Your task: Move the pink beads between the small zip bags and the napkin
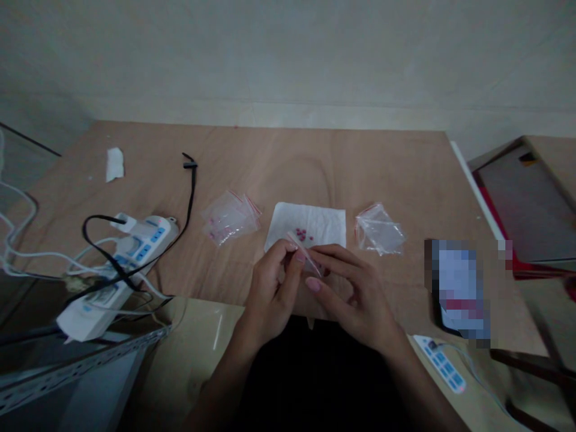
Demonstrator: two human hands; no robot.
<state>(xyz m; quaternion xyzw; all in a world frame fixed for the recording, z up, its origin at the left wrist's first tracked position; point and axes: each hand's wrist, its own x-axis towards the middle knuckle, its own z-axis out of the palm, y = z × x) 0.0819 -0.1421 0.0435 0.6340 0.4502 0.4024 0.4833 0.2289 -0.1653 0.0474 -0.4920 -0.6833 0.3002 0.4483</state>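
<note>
Close to the table's front edge, my left hand (275, 288) pinches the top strip of a small clear zip bag (307, 257) between thumb and fingers. At the strip's other end my right hand (355, 294) has its fingers along the bag, the thumb a little apart below. Most of the bag is hidden by my fingers. Just beyond it lies a white paper sheet (310, 215) with several small dark pink pieces (300, 234) on it. Left of the sheet are filled zip bags (231, 217) with pink bits inside; to the right lie flat clear zip bags (381, 230).
A white power strip (148, 240) with tangled cables stands on the left. A black cable tie or cord (193, 186) runs from it. A phone (459, 288), blurred out, lies at right. Below is another power strip (441, 363). A scrap of white paper (114, 164) lies far left.
</note>
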